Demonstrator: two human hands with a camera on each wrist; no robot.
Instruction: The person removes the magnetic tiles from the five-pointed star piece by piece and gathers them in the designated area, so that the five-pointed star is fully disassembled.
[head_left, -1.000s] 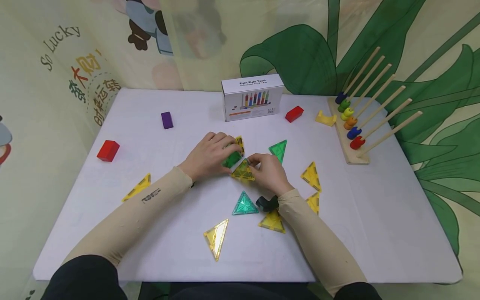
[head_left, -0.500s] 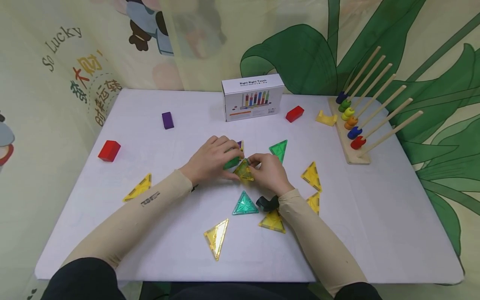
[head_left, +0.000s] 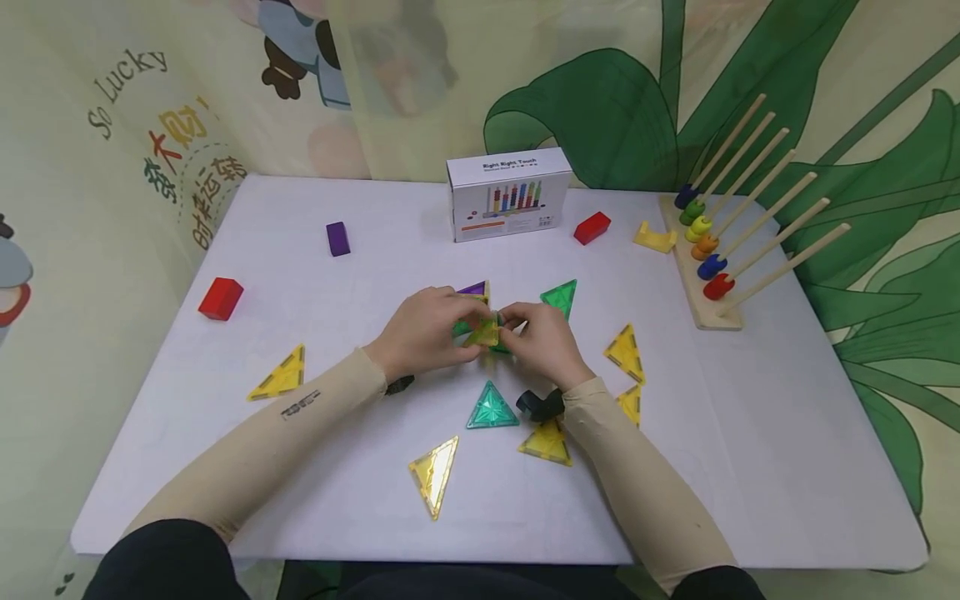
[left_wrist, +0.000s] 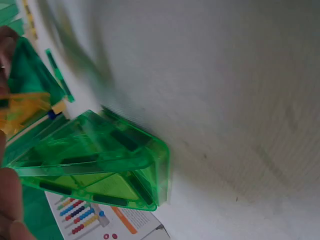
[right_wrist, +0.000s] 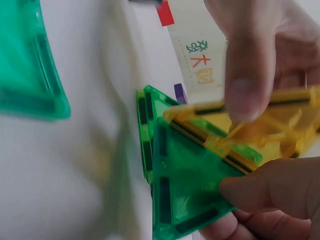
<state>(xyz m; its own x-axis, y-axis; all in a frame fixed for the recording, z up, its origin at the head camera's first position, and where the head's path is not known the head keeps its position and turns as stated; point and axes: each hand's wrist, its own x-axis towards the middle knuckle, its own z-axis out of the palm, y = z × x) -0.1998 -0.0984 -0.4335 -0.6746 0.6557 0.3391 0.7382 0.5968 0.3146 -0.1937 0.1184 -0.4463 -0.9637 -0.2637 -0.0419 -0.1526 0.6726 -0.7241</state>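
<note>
Close together over the middle of the table, both hands work on translucent triangular magnetic tiles. My left hand (head_left: 427, 335) pinches a yellow triangular tile (right_wrist: 295, 117), its thumb lying across it. My right hand (head_left: 546, 342) pinches a green triangular tile (right_wrist: 192, 185) that meets the yellow one along an edge. Behind them stands a green tile structure (left_wrist: 90, 160), tilted faces showing, partly hidden by the left hand in the head view. A purple tile (head_left: 474, 289) shows just beyond the left fingers.
Loose tiles lie around: a teal triangle (head_left: 492, 407), a green triangle (head_left: 561, 297) and several yellow ones (head_left: 625, 352). Red blocks (head_left: 221, 298), a purple block (head_left: 338, 239), a white box (head_left: 510, 196) and a wooden peg stand (head_left: 708, 283) stand farther out.
The left hand has shifted slightly toward the front and lowered, uncovering more of the purple tile. The yellow tile has turned, and a green tile now shows beside it at the right fingers.
</note>
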